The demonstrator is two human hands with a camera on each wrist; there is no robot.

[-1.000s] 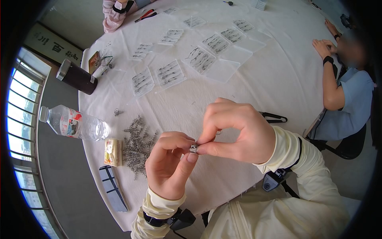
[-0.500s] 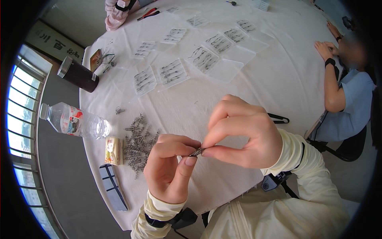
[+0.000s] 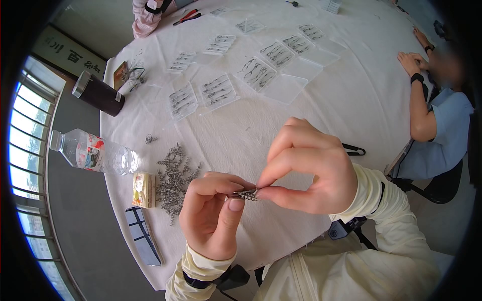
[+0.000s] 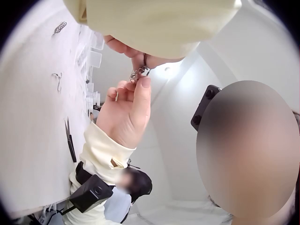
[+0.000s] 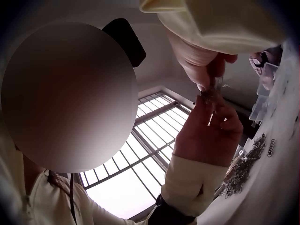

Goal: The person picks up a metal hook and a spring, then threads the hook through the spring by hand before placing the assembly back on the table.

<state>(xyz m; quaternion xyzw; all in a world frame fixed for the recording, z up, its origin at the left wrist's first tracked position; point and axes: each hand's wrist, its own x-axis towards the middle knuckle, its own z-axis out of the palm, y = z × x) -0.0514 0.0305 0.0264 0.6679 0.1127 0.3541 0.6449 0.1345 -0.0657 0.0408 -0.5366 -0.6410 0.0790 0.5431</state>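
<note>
Over the near part of the table, my left hand (image 3: 211, 213) and right hand (image 3: 314, 173) meet at a small metal coil spring (image 3: 249, 196). Thumb and fingers of the left hand pinch the spring's left end, with a thin dark metal piece lying along its top. At the other end, the right thumb and forefinger pinch it too. Loops of the coil (image 4: 136, 74) show between the fingertips in the left wrist view. Left of the hands is a tangled pile of similar springs (image 3: 173, 185); in the right wrist view the fingers mostly hide the held spring.
Clear plastic boxes (image 3: 219, 92) with rows of hooked wire pieces stand across the table. On the left are a water bottle (image 3: 95, 153), a dark tumbler (image 3: 99, 94), a tissue pack (image 3: 143, 190) and a phone (image 3: 142, 236). Black scissors (image 4: 70, 143) lie right. Another person (image 3: 434, 113) sits at the right.
The spring has turned from end-on to lengthwise between my fingers, so its coils now show. My right hand has shifted slightly right; the left keeps its pinch.
</note>
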